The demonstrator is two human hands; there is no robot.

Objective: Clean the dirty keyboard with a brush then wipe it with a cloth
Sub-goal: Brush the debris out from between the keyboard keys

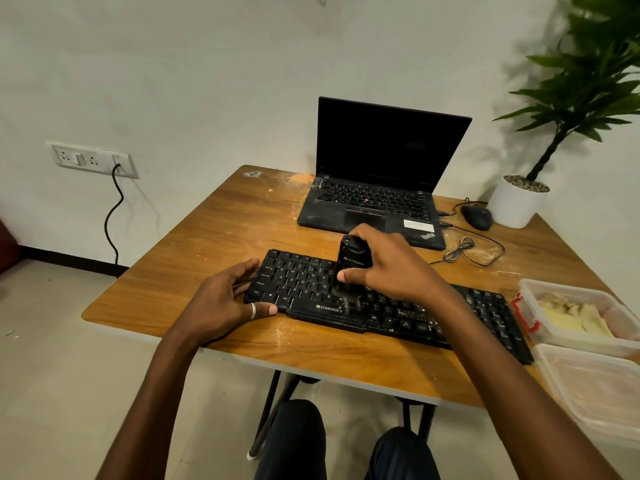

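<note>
A black Zebronics keyboard [398, 315] lies across the front of the wooden table [221, 230], with pale crumbs on its right keys. My right hand [388, 268] grips a stubby black brush [353, 258] upright over the middle keys, bristles down on them. My left hand [225, 299] holds the keyboard's left end, thumb on the front edge and fingers along the left side. A cloth is not to be seen.
An open black laptop [377, 188] stands behind the keyboard. A wired mouse [477, 217] and a white plant pot [516, 202] sit at the back right. Two plastic containers [581, 317] stand at the table's right edge. Dust marks the tabletop.
</note>
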